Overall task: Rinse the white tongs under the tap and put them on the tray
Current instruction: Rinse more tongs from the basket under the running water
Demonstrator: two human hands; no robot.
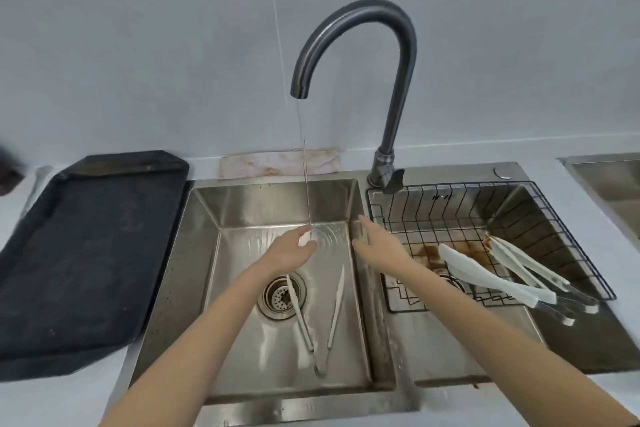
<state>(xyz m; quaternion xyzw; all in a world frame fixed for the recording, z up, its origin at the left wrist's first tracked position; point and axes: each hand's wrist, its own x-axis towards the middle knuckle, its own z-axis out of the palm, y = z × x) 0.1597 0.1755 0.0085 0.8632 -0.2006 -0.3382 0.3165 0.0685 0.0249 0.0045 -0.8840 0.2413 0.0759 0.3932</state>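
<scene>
A thin stream runs from the curved tap (360, 16) into the left sink basin (207, 219). White tongs (334, 316) lie spread in a V on that basin's floor, one arm across the drain (282, 295). My left hand (294, 250) is under the stream with something small and white at its fingertips; whether it grips this is unclear. My right hand (375, 243) hovers over the divider between the basins, fingers apart and holding nothing. The dark tray (86, 246) lies on the counter to the left of the sink.
A black wire basket (554, 219) in the right basin holds two more pairs of white tongs (485, 274), with brown stains under them. A stained cloth (277, 163) lies behind the sink. A second metal basin edge (606, 181) shows at far right.
</scene>
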